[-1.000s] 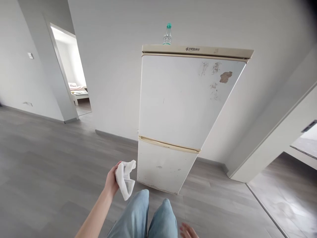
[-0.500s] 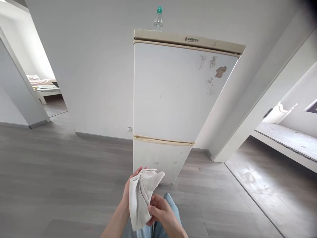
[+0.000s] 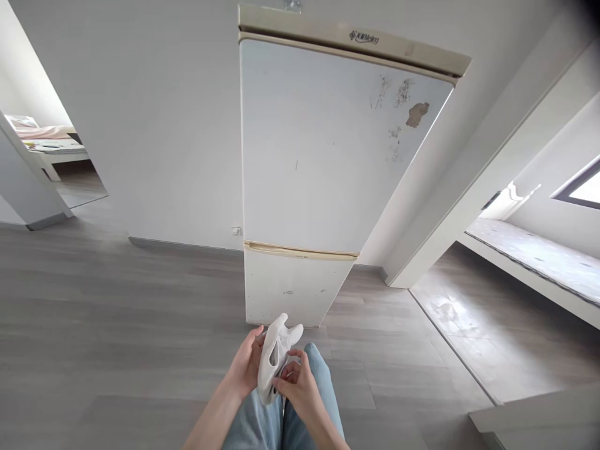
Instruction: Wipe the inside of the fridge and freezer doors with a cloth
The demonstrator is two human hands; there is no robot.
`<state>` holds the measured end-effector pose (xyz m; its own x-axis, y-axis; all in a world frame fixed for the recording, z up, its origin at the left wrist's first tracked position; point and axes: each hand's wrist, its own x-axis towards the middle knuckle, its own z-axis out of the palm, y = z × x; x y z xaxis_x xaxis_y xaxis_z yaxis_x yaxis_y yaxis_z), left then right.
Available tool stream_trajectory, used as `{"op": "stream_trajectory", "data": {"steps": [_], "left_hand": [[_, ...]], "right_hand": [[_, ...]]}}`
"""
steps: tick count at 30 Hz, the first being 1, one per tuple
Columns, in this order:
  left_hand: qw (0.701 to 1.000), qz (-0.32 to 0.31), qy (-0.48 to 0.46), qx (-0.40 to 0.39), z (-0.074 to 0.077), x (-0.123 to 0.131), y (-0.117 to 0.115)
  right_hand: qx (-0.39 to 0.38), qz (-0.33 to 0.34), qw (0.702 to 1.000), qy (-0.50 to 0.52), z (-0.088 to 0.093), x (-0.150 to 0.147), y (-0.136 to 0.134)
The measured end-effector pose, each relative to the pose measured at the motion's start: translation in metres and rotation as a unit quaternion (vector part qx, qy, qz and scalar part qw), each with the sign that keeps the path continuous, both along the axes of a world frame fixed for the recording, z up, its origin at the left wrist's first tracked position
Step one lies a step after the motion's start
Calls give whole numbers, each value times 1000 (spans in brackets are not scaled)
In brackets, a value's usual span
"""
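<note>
A white cloth (image 3: 268,369), folded and bunched up, is held between my two hands above my knees. My left hand (image 3: 247,361) supports it from the left side, fingers partly behind the fabric. On the right, my right hand (image 3: 296,380) pinches the cloth's edge between thumb and fingers. Just beyond stands a white two-door refrigerator (image 3: 300,150) with a beige top and a beige strip between its doors. Brown stains and a peeled patch (image 3: 417,115) mark the upper door at the right. Both doors are closed.
The base of a clear bottle (image 3: 293,6) shows on top of the refrigerator. A wall socket (image 3: 236,231) sits left of it. Grey plank floor (image 3: 140,325) spreads around. Through the right doorway is a bed (image 3: 539,250); another bed (image 3: 56,147) shows through the left opening.
The cloth has been folded into a narrower bundle between my hands. My view has tilted down and shifted, so most of the bottle is out of frame and the refrigerator looks nearer.
</note>
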<state>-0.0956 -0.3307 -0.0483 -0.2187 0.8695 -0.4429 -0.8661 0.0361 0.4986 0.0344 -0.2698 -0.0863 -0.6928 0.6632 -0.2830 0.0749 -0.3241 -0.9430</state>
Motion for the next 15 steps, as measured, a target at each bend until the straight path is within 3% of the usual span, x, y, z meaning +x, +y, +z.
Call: {"op": "stream_trajectory", "data": {"steps": [3, 7, 11, 15], "left_hand": [[1000, -10, 2, 0, -4, 8, 3], [1000, -11, 13, -4, -7, 14, 4], [1000, -16, 8, -4, -14, 11, 4], [1000, -24, 8, -16, -24, 13, 8]], "right_hand": [[30, -42, 999, -10, -8, -5, 1], [160, -41, 985, -53, -4, 2, 6], [242, -8, 969, -45, 26, 17, 12], [328, 116, 937, -46, 72, 29, 16]]}}
